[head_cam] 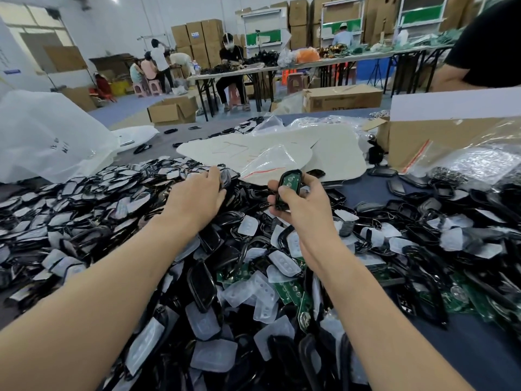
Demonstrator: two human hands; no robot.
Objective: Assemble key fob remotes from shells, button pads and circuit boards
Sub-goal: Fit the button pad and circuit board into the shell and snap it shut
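Nearest, under both forearms, a heap of black shells (203, 283), cloudy clear button pads (284, 265) and green circuit boards (290, 292) is lying loose on the blue table (479, 348). The right hand (301, 201) is pinching an open remote (289, 183) upright between thumb and curled fingers. It is showing as a glossy black shell with a green board sitting inside, marked with pale round spots. Just to its left, the left hand (194, 197) is resting palm down on the heap, fingers bending over a grey shell (226, 176); whether it is gripping it I cannot tell. Just beyond the hands a clear zip bag (267, 163) with a red strip is lying on a white sheet (332, 148), its contents unclear. Farther out, right of the right hand, clear bags (479, 162) of small shiny pieces are slumping against a cardboard box (417, 145). Far left of the left hand a white plastic sack (48, 136) is carrying dark print too blurred to read.
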